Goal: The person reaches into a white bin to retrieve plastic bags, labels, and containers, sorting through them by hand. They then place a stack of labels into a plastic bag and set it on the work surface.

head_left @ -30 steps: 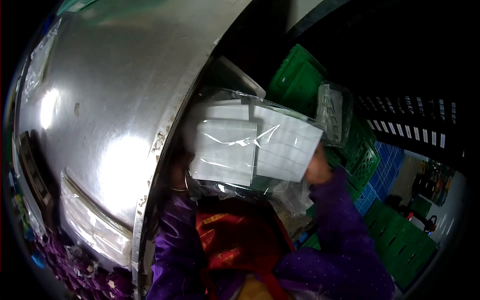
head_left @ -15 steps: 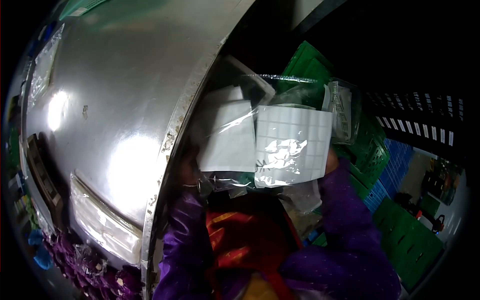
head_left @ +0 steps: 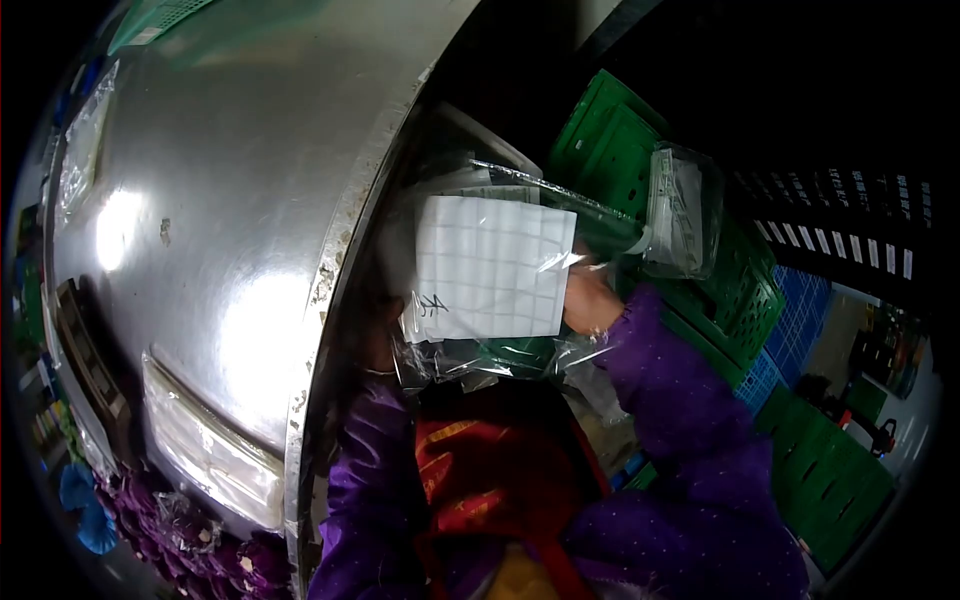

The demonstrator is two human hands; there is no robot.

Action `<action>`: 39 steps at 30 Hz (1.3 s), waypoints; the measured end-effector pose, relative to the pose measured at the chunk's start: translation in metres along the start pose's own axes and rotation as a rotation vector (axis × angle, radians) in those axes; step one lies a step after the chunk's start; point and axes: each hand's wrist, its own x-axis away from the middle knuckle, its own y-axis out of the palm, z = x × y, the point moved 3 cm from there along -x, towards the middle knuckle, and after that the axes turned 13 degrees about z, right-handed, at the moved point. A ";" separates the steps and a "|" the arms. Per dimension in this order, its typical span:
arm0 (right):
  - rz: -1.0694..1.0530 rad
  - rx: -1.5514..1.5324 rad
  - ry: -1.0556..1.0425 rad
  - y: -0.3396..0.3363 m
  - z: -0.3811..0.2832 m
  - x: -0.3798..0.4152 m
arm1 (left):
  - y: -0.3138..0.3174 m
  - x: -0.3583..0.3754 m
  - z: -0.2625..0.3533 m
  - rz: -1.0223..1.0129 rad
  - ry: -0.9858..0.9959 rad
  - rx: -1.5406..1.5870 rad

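The white grid sheet (head_left: 492, 268) inside the clear plastic bag (head_left: 520, 350) bears a short handwritten dark mark at its lower left corner, too small and scrawled to read. The grid cells themselves are blank. No other writing can be read anywhere.

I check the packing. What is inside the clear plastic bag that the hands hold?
Inside the clear plastic bag a white gridded sheet shows, with dark handwriting at its lower left corner. Anything behind the sheet is covered. The right hand is at its edge.
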 end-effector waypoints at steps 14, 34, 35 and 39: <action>0.135 0.363 -0.026 -0.014 0.023 -0.002 | 0.090 0.067 0.026 -0.083 -0.002 -0.122; 0.226 -0.233 0.088 -0.042 -0.019 0.008 | 0.011 -0.006 0.019 0.128 0.409 -0.390; 0.259 -0.173 0.040 -0.052 -0.022 0.013 | 0.021 0.002 0.026 0.207 0.405 -0.443; 0.330 -0.009 -0.036 -0.084 -0.025 0.020 | 0.023 -0.005 0.047 0.346 0.346 -0.413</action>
